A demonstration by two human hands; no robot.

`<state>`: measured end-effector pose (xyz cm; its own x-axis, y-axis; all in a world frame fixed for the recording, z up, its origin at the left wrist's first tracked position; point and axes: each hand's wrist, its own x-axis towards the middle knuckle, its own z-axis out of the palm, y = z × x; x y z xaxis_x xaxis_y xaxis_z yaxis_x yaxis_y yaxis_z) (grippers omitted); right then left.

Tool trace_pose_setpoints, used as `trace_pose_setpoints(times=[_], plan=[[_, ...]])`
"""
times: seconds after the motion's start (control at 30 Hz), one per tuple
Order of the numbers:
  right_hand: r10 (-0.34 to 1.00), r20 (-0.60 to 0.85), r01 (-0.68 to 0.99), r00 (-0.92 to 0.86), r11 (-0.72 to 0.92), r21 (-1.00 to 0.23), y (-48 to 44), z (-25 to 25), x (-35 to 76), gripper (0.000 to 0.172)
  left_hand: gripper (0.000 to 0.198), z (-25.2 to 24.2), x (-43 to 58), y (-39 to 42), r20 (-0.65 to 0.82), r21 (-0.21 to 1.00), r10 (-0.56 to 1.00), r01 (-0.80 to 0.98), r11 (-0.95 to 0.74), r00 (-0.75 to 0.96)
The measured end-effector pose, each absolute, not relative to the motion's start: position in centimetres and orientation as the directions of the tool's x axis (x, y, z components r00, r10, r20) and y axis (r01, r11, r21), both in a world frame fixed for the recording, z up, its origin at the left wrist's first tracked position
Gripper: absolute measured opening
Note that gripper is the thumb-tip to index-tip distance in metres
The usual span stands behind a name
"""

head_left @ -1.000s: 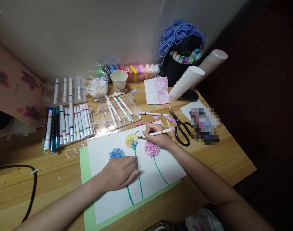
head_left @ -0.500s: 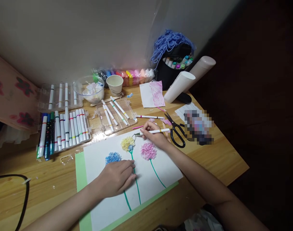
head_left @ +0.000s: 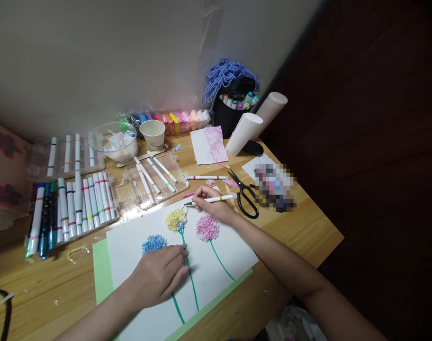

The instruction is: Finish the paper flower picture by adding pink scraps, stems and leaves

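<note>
My right hand (head_left: 216, 208) is closed around a white marker (head_left: 222, 197) with a yellow band. Its dark tip meets the white paper (head_left: 125, 246) by a thin dark line just above the yellow flower (head_left: 175, 220). My left hand (head_left: 159, 273) lies on the same sheet with its fingers stretched out, below the blue flower (head_left: 154, 243) and across green stems. A pink flower (head_left: 207, 228) sits to the right on its own curved green stem. All three flower heads look like crumbled, textured bits. Under the paper, a light green sheet (head_left: 101, 272) shows at the edges.
Black scissors (head_left: 246, 201) lie right of the paper. Behind it stand an open marker case (head_left: 155, 182), a paper cup (head_left: 153, 134) and a clear bowl (head_left: 120, 144) of scraps. Several markers (head_left: 84, 203) fill a case at left. White tubes (head_left: 244, 133) lean by a black pen holder (head_left: 225, 118).
The whole view has shifted, so the desk items appear further left. My right hand keeps the marker near the yellow flower, and my left hand stays on the paper.
</note>
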<state>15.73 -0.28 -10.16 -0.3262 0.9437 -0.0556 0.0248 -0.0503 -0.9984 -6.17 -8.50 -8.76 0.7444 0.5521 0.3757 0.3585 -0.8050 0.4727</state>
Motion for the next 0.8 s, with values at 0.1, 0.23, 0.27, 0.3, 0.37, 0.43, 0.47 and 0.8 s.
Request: trace_pose_setpoints(times=[0.1, 0.23, 0.27, 0.3, 0.37, 0.43, 0.47, 0.8], plan=[[0.933, -0.049, 0.013, -0.357, -0.047, -0.999, 0.0, -9.7, 15.7, 0.02, 0.015, -8.7, -6.2, -8.6, 0.37, 0.478, 0.552, 0.356, -0.803, 0.747], [0.881, -0.028, -0.009, -0.472, -0.037, -0.999, 1.2, -8.9, 14.7, 0.019, 0.017, -8.5, -6.1, -8.7, 0.38, 0.46, 0.55, 0.363, -0.81, 0.744], [0.861, -0.03, -0.007, -0.508, -0.039, -0.999, 1.5, -8.8, 14.2, 0.019, 0.018, -8.5, -6.1, -8.7, 0.382, 0.455, 0.55, 0.367, -0.811, 0.743], [0.839, -0.036, -0.001, -0.543, -0.044, -0.999, 1.9, -8.6, 13.7, 0.019, 0.02, -8.5, -6.1, -8.8, 0.382, 0.452, 0.552, 0.371, -0.811, 0.741], [0.799, -0.055, 0.017, -0.598, -0.056, -0.998, 2.5, -8.4, 12.4, 0.019, 0.024, -8.4, -6.0, -8.8, 0.373, 0.447, 0.555, 0.381, -0.81, 0.743], [0.771, -0.072, 0.041, -0.632, -0.059, -0.997, 2.8, -8.3, 11.3, 0.021, 0.028, -8.5, -6.0, -8.9, 0.359, 0.436, 0.556, 0.392, -0.81, 0.75], [0.766, -0.076, 0.061, -0.639, -0.048, -0.997, 2.9, -8.3, 10.8, 0.023, 0.029, -8.5, -6.0, -8.9, 0.35, 0.429, 0.556, 0.398, -0.811, 0.754], [0.814, -0.066, 0.216, -0.577, 0.074, -0.974, 2.5, -9.6, 10.4, 0.032, 0.034, -8.9, -6.1, -9.1, 0.319, 0.391, 0.557, 0.429, -0.814, 0.767]])
